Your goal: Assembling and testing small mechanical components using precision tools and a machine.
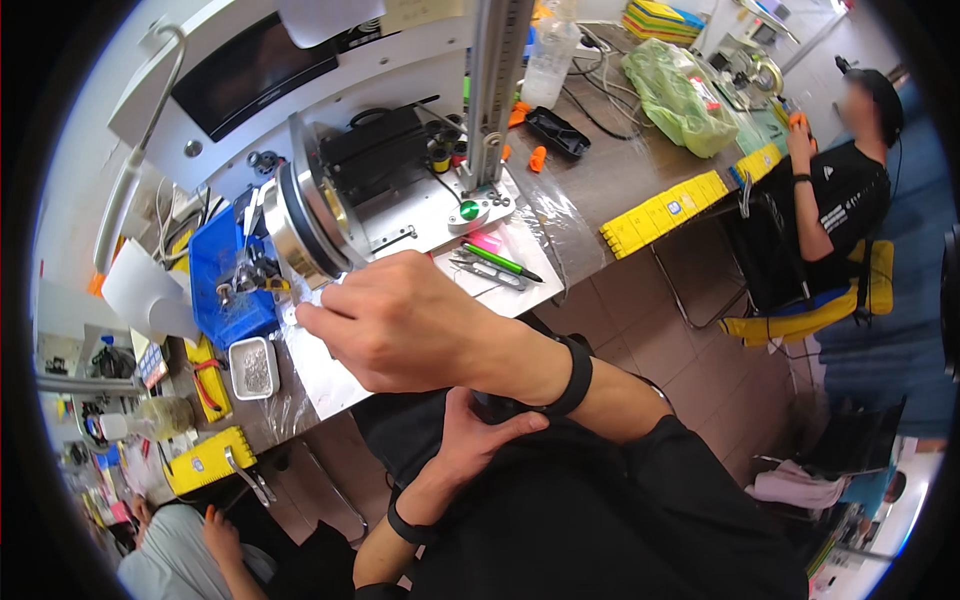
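The right hand (385, 322) curls into a loose fist near the metal wheel (290, 225) above the bench (590, 195); whether it grips anything I cannot tell. The left hand (466, 440) spreads its thumb, its hold hidden.

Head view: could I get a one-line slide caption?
Right hand near a round metal machine part, left hand by black clothing; blue bin and white dish to the left.

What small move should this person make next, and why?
Probably raise the left hand toward the workbench: it is low before the black shirt, thumb spread, while the right hand is curled alone near the round metal machine part. Whether the right one holds anything is hidden.
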Action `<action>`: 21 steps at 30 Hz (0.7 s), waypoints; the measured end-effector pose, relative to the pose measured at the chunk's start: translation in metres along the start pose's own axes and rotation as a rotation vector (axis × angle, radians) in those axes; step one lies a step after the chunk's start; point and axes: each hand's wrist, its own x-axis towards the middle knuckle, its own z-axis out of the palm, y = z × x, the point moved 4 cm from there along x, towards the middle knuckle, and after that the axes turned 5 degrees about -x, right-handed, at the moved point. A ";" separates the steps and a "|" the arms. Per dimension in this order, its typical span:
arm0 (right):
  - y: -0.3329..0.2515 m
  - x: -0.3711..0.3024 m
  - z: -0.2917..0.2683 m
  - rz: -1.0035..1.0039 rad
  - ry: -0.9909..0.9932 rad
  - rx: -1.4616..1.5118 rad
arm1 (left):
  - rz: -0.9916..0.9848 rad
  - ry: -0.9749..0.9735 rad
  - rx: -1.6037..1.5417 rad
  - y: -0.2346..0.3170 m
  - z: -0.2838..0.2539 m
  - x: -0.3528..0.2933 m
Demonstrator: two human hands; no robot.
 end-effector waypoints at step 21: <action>-0.004 0.017 -0.003 0.369 -0.057 0.619 | -0.012 -0.196 -0.002 -0.005 -0.010 0.011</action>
